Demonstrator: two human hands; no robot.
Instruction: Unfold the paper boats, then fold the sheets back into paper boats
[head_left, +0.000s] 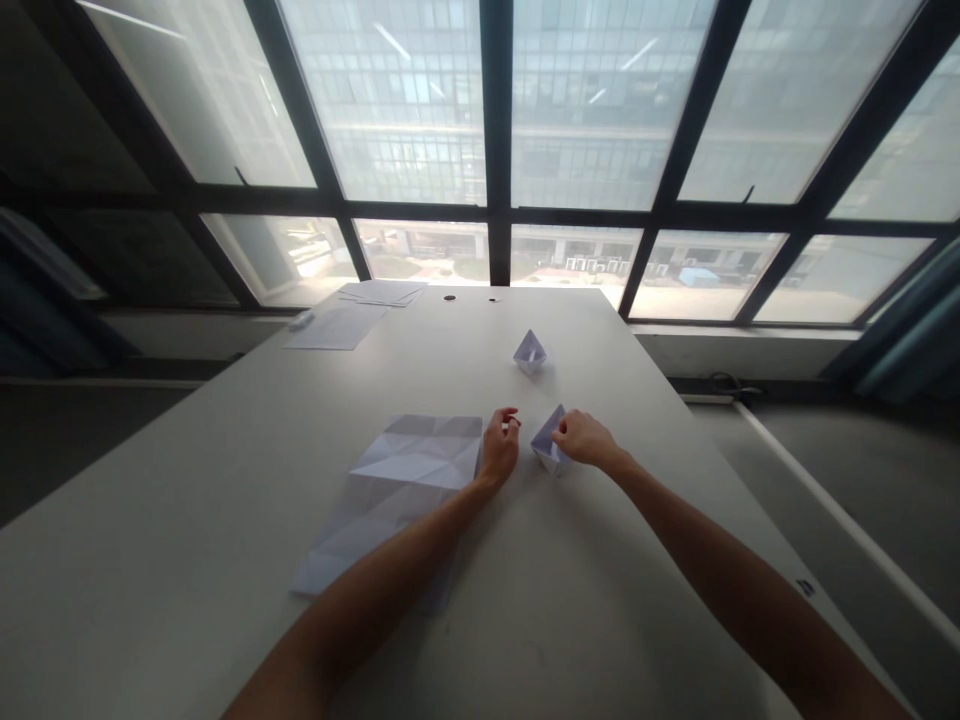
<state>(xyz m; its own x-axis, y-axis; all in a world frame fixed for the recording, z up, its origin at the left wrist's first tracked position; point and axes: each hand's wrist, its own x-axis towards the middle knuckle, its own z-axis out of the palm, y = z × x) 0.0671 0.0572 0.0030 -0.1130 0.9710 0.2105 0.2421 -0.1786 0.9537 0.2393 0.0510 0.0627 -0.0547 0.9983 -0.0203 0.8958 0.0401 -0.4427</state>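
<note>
My right hand [586, 438] is closed on the right edge of a folded white paper boat [549, 450], low over the table. To the left of the boat, my left hand [500, 445] hovers apart from it, fingers loosely curled and parted with nothing in them. A creased white paper sheet [416, 455] lies flat to the left, partly hidden under my left forearm. Farther back stands a second paper boat [530, 352], upright and untouched.
The long white table [225, 480] reaches to the windows. Several flat paper sheets [337, 328] lie at its far left, with a small white object [301, 320] beside them. Dark round holes [450, 298] mark the far end. The right edge drops to the floor.
</note>
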